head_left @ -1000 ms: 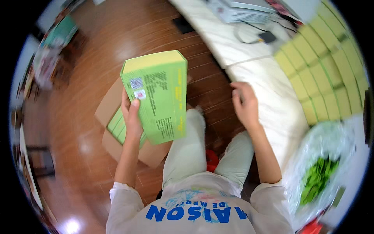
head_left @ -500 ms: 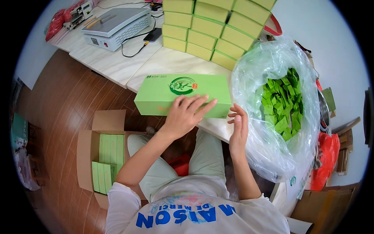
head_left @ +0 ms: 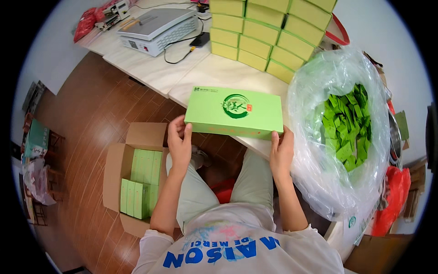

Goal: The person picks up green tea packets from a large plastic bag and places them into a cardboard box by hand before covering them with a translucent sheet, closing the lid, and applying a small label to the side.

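Note:
A closed light-green gift box (head_left: 210,107) with a dark green circular emblem lies at the table's near edge, its front-left part jutting past it. My left hand (head_left: 180,144) grips its left end, thumb on the front face. At the right end, my right hand (head_left: 281,148) is closed round the near corner, thumb on the front. Right beside that hand stands a large clear plastic bag (head_left: 315,182) holding many bright green packets (head_left: 344,123).
Pale yellow-green boxes (head_left: 260,29) are stacked behind on the marbled table (head_left: 150,66). A scale (head_left: 157,27) and a phone (head_left: 200,39) lie far left. Below left, an open carton (head_left: 114,176) holds slim green boxes (head_left: 141,182). A red bag (head_left: 394,196) hangs at right.
My left hand has gone from the box's top front to its left end. My right hand has taken hold of the right end. The whole view has shifted a little.

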The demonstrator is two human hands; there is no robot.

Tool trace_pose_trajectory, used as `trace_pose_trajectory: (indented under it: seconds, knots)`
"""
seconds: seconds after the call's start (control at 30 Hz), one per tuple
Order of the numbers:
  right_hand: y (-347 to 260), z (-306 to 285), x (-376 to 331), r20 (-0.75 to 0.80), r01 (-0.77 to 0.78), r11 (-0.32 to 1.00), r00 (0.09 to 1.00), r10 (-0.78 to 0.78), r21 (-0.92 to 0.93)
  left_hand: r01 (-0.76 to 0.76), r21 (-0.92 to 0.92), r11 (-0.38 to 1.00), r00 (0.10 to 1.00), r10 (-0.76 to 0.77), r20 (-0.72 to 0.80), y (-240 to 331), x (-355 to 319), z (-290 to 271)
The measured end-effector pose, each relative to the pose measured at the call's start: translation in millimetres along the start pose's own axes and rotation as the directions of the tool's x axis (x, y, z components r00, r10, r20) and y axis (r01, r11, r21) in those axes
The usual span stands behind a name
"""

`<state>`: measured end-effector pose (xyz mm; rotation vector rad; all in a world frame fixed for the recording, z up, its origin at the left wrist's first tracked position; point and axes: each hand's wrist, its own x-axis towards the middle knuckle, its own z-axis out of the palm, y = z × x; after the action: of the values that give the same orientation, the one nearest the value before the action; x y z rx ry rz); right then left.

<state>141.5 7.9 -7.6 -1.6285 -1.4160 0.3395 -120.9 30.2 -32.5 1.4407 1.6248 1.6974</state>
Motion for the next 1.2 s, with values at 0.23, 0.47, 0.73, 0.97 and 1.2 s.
trace_pose_trajectory:
  seconds: [0.23,0.47,0.73,0.97,1.2]
  knots:
    - [3,3,10,0.009,0.033,0.991,0.999,-0.032,-0.126,0.067,0.048,0.997,0.998,-0.067,-0.003,-1,7,-15]
    - [3,-18,29,0.077,-0.092,0.993,0.993,0.087,0.069,0.276,-0.206,0.939,0.956,-0.248,0.155,22,8,-26]
    - [-35,-54,45,0.177,-0.198,0.463,0.980,0.089,0.864,-0.076,-0.084,0.994,0.976,0.091,0.200,15,55,-4]
    - [-20,-17,24,0.146,-0.012,0.792,0.984,-0.098,0.611,0.037,0.036,0.999,0.968,-0.044,0.246,6,103,19]
    - [-19,9,18,0.251,0.498,0.834,0.861,-0.442,-0.239,0.229,-0.007,0.973,0.933,-0.218,0.286,18,141,43]
